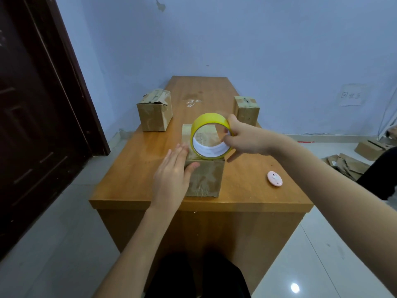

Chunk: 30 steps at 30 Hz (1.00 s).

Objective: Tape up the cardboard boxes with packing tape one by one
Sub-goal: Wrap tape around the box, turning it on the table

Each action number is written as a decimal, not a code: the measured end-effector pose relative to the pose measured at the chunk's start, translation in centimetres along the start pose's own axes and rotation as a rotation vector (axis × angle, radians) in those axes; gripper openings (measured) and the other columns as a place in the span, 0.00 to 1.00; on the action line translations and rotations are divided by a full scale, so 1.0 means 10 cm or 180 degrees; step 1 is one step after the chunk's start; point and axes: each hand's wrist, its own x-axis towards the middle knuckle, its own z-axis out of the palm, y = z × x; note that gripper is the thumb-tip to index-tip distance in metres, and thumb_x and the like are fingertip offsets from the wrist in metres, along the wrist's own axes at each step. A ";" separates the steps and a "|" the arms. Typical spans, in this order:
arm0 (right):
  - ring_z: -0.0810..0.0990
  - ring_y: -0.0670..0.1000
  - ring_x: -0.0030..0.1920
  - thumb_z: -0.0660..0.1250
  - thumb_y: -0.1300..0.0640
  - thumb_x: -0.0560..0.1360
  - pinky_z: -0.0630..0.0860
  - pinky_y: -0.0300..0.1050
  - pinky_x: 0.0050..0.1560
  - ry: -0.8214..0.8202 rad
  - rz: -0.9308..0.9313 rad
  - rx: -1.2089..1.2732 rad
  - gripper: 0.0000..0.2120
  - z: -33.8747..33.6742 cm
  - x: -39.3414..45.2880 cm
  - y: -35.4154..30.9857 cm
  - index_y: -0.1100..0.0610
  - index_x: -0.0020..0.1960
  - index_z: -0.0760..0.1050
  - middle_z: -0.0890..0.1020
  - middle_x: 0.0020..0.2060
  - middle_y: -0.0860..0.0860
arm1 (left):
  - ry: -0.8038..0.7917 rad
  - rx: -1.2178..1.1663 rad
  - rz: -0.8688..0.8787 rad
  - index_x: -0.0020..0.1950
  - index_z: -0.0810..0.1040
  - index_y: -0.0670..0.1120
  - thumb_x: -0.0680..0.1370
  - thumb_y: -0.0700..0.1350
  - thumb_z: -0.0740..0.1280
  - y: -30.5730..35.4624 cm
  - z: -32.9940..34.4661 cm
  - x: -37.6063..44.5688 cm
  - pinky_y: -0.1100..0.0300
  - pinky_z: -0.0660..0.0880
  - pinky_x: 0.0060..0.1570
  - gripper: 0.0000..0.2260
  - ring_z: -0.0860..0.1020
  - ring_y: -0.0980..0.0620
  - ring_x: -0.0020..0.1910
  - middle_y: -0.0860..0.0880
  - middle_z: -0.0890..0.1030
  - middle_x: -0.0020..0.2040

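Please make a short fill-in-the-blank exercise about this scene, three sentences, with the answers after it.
1. The right hand holds a roll of tape whose colour is ____.
2. The left hand rests flat on the ____ box at the middle of the table.
3. The small round pink object lies on the table to the ____ of that box.

Answers: yellow; cardboard; right

Tape roll (211,136) above box (205,177)
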 end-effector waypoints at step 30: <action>0.86 0.55 0.41 0.56 0.64 0.79 0.83 0.51 0.37 0.0710 0.0374 0.1134 0.12 0.10 -0.34 0.52 0.63 0.62 0.64 0.77 0.55 0.62 | -0.0284 0.0050 0.0329 0.66 0.74 0.41 0.77 0.54 0.60 -0.10 -0.02 0.13 0.47 0.65 0.68 0.23 0.73 0.45 0.65 0.45 0.76 0.64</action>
